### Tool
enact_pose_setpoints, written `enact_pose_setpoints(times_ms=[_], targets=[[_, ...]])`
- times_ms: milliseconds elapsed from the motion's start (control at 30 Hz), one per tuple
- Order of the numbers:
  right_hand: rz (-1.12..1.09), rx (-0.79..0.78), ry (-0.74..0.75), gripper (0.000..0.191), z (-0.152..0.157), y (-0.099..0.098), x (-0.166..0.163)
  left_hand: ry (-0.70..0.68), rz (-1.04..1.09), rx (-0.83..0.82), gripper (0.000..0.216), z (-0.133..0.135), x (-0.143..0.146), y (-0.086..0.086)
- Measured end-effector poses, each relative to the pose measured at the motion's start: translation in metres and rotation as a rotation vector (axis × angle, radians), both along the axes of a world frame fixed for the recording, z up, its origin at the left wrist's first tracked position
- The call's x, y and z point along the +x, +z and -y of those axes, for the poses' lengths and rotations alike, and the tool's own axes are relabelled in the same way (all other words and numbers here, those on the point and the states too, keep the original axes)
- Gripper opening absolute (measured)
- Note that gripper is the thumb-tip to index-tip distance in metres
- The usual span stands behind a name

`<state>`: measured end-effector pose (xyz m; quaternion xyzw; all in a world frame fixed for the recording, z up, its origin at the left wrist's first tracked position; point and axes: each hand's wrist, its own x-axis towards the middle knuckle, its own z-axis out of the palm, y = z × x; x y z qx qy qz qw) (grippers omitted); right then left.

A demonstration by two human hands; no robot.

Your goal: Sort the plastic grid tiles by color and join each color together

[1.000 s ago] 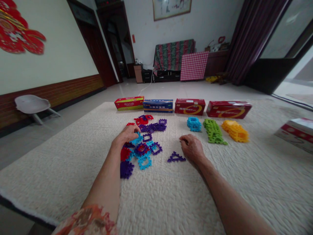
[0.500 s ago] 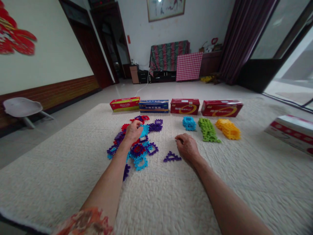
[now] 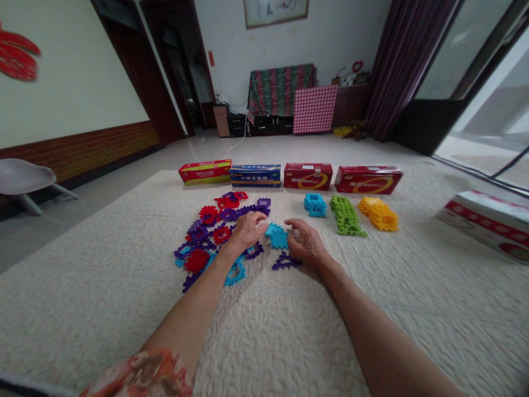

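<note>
My left hand [image 3: 247, 230] pinches a blue tile [image 3: 276, 235] above the white rug [image 3: 289, 331]; my right hand [image 3: 306, 246], fingers loosely curled, touches its other edge. Purple triangle [image 3: 285, 261] lies just beneath.

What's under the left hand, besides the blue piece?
The left hand lies over the edge of the loose pile, pinching the blue piece beside the right hand. Purple pieces poke out below it; whatever is beneath the palm is hidden.

Print on the four boxes [image 3: 256, 175] is too small to read.
</note>
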<state>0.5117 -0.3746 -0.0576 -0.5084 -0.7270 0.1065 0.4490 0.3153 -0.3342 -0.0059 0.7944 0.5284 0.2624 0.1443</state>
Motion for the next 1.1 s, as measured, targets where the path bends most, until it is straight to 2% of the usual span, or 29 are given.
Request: enact_pose_setpoints(times_ms=[133, 200, 333, 533, 700, 933, 1100], targets=[[0.069, 0.01, 0.108, 0.038, 0.0, 0.002, -0.007, -0.297, -0.165, -0.007, 0.031, 0.006, -0.004, 0.0], [0.108, 0.007, 0.102, 0.035, 0.001, 0.004, -0.01, -0.38, -0.227, -0.017, 0.035, 0.008, -0.002, -0.005], [0.077, -0.046, 0.037, 0.027, 0.006, 0.011, -0.008, -0.342, -0.259, -0.016, 0.038, 0.011, 0.001, -0.015], [0.057, -0.06, 0.195, 0.026, 0.012, 0.019, 0.001, -0.377, -0.258, 0.066, 0.019, 0.012, 0.005, -0.016], [0.074, -0.008, 0.196, 0.029, 0.009, 0.013, 0.0, -0.395, -0.231, 0.101, 0.013, 0.008, 0.006, -0.02], [0.12, 0.016, 0.189, 0.026, 0.004, 0.005, -0.001, -0.302, -0.149, 0.112, 0.032, 0.007, 0.01, -0.031], [0.075, 0.024, 0.2, 0.024, 0.003, 0.002, -0.002, -0.29, -0.125, 0.154, 0.04, 0.008, 0.012, -0.035]])
